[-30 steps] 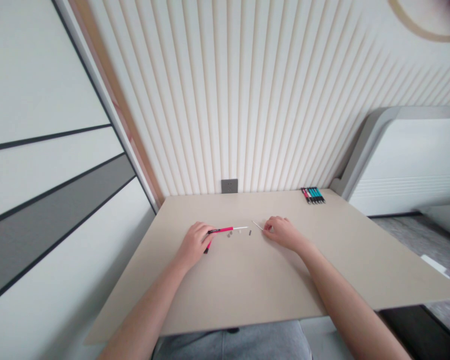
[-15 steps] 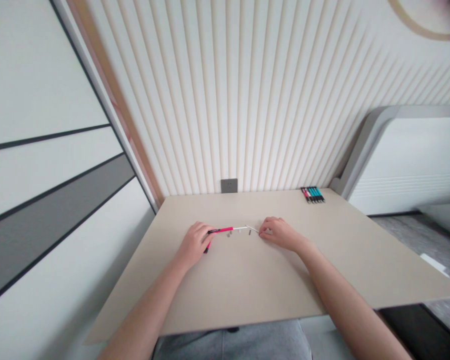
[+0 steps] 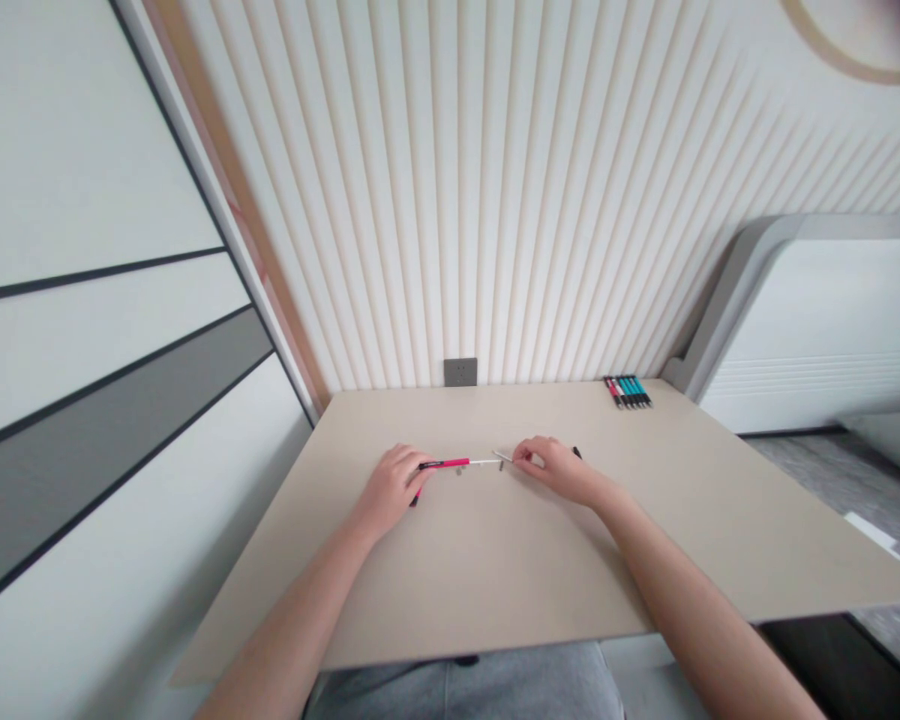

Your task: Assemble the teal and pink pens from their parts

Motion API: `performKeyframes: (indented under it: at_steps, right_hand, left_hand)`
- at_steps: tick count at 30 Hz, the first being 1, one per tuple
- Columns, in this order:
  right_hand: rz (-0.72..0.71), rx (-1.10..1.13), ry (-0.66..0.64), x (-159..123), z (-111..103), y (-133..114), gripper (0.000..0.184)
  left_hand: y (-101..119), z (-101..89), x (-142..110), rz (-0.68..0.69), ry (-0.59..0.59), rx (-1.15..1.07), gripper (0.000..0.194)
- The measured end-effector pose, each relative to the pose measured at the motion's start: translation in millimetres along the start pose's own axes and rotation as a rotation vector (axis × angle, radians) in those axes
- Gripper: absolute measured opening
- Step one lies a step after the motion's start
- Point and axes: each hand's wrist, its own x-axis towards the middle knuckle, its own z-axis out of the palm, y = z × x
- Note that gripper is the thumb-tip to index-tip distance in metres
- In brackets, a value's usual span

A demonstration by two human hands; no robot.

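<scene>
My left hand [image 3: 391, 488] is closed around a pink-and-black pen barrel [image 3: 454, 463]. A thin white rod [image 3: 486, 461], like a refill, sticks out of the barrel's right end. Another pink-and-black piece [image 3: 417, 496] shows beneath that hand, mostly covered. My right hand [image 3: 556, 468] pinches a thin pale stick [image 3: 503, 456], which slants up to the left beside the rod's tip; whether they touch, I cannot tell. Below the tip lies a small dark piece [image 3: 502, 466], and tiny grey bits [image 3: 460, 471] lie under the barrel. A black end [image 3: 577, 452] pokes out behind my right hand.
Several pink, white and teal pens [image 3: 628, 392] lie in a row at the back right of the beige table [image 3: 465, 570]. A grey socket [image 3: 460, 372] sits on the ribbed wall behind. A cabinet stands left, a white headboard [image 3: 832, 320] right.
The rod's tip and the stick in my right hand now overlap side by side; before, they met near their ends. A black end has come into sight behind my right hand.
</scene>
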Motion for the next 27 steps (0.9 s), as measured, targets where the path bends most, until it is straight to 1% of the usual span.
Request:
performKeyframes:
  at_steps: [3, 6, 11, 16, 21, 24, 27]
  right_hand:
    - [-0.041, 0.094, 0.036, 0.9, -0.2, -6.1, 0.020]
    - [-0.083, 0.141, 0.056, 1.3, 0.8, -10.9, 0.019]
    - [-0.092, 0.170, 0.080, 1.8, 4.7, -11.5, 0.018]
    - [-0.131, 0.213, 0.098, 2.5, 8.2, -9.8, 0.017]
    - [-0.155, 0.227, 0.125, 2.5, 10.8, -13.5, 0.016]
    - [-0.154, 0.230, 0.161, 3.1, 12.4, -15.1, 0.018]
    - [-0.163, 0.229, 0.169, 3.9, 12.9, -13.2, 0.019]
  left_hand:
    - [0.5, -0.3, -0.2, -0.004, -0.009, -0.001, 0.015]
    - [0.4, -0.1, -0.3, -0.009, -0.014, -0.002, 0.014]
    - [0.6, 0.6, -0.2, -0.009, -0.012, -0.003, 0.014]
    - [0.8, 0.5, -0.1, -0.002, -0.019, -0.006, 0.014]
    - [-0.8, 1.8, -0.6, -0.001, -0.033, -0.004, 0.014]
    - [-1.9, 3.1, -1.1, 0.003, -0.035, -0.003, 0.014]
    - [-2.4, 3.5, -1.2, 0.006, -0.029, 0.007, 0.015]
